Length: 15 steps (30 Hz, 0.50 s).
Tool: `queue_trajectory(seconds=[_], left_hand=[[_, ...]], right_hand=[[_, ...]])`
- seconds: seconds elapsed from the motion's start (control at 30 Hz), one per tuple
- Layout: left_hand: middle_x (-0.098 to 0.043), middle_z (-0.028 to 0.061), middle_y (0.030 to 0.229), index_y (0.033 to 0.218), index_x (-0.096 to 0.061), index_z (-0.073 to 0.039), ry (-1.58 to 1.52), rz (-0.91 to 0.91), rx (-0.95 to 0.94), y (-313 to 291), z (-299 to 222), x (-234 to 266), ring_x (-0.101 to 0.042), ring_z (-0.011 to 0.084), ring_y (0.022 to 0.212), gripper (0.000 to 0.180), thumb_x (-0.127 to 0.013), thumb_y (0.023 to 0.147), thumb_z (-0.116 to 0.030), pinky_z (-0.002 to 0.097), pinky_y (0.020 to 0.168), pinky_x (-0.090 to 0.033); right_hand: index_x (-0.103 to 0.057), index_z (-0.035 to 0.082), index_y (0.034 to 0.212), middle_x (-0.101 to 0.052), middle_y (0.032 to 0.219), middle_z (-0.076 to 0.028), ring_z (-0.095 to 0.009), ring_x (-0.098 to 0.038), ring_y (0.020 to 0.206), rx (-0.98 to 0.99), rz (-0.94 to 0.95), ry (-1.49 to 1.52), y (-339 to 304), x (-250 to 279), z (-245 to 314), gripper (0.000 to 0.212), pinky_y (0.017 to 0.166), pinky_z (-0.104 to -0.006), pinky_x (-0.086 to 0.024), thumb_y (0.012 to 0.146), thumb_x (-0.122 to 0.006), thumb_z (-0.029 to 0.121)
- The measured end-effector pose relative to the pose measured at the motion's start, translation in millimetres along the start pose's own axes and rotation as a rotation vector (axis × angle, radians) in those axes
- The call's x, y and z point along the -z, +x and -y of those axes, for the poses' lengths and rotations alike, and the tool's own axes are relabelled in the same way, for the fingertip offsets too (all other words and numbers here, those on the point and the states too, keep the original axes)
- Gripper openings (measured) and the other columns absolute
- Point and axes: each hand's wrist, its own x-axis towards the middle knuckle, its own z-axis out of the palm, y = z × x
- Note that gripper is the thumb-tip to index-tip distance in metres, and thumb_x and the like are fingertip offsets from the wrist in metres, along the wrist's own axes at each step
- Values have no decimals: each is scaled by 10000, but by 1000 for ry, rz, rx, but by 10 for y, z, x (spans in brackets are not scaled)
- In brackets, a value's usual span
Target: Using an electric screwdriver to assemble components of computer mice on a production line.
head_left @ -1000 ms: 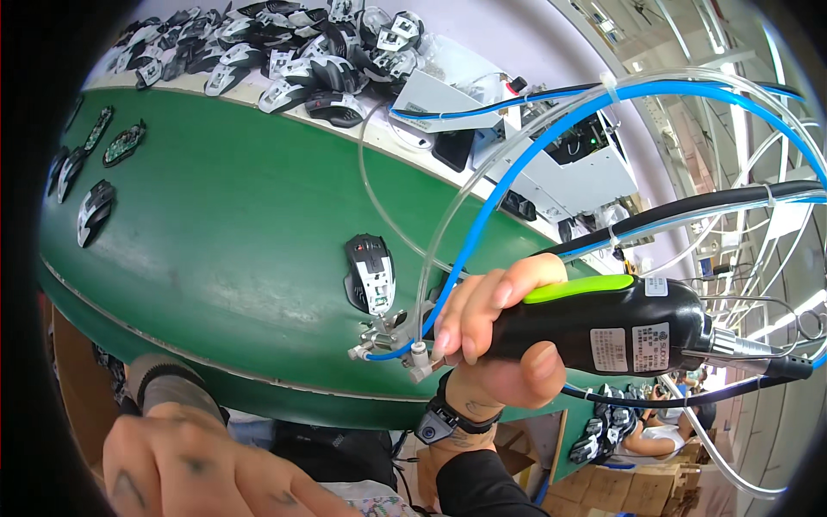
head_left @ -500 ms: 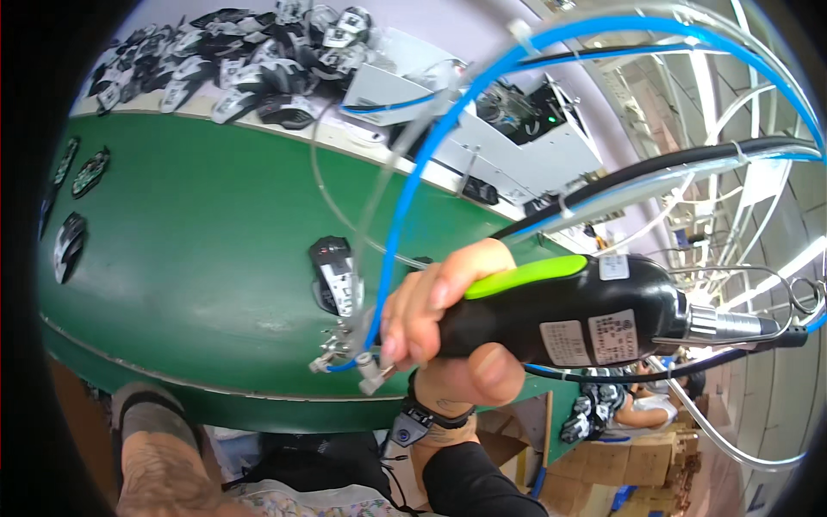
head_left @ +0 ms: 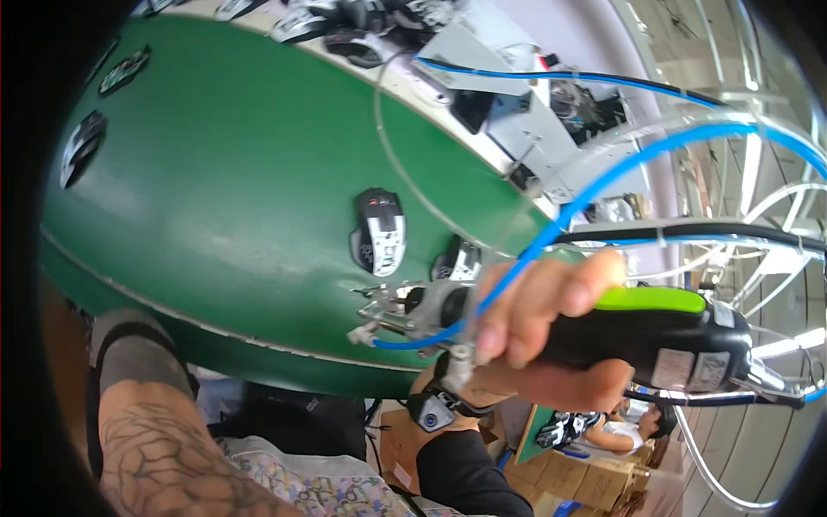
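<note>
My right hand (head_left: 551, 327) is closed around a black electric screwdriver (head_left: 642, 353) with a lime-green lever. The tool lies nearly level, its metal tip end (head_left: 388, 306) pointing left over the table's near side. Just beyond the tip lies a black-and-white computer mouse (head_left: 379, 233). A second mouse (head_left: 458, 258) is partly hidden behind the tool and hand. A black strap with a small device (head_left: 431, 409) is on my right wrist. My left forearm (head_left: 164, 439), tattooed and banded in grey, comes in at the lower left; its hand does not show.
A blue air hose (head_left: 637, 155) and clear tubes arch over the tool. On the green table (head_left: 233, 172) lie another mouse shell (head_left: 83, 148) and a circuit board (head_left: 125, 71). Mouse parts (head_left: 357, 43) and grey boxes (head_left: 534, 129) line the far ledge. A person (head_left: 629, 431) sits at right.
The view has shifted, and the table things sit differently in it. My right hand and the screwdriver have moved right in the picture. The second mouse shows more now.
</note>
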Motion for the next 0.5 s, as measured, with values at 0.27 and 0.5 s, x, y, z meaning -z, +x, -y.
queue_trajectory(seconds=[0.27,0.5], left_hand=[[-422,297,1238,1185,-412,65,131,-198,112,-313,-315,-49,-452,416,1112,508,-443,860,-324,451,916,-403],[-414,300,1244,1195,-399,69,229,-348,177,-469,-488,-136,-444,419,1119,533,-446,857,-341,452,920,-400]], right_hand=[[-386,57,1001,-524,664,-45,-183,-547,606,-57,61,60,18,10,49,424,630,-311,-392,840,-546,415],[-397,70,1002,-506,656,-13,-146,-515,639,-93,54,74,88,-31,132,430,613,-278,-344,804,-598,395]])
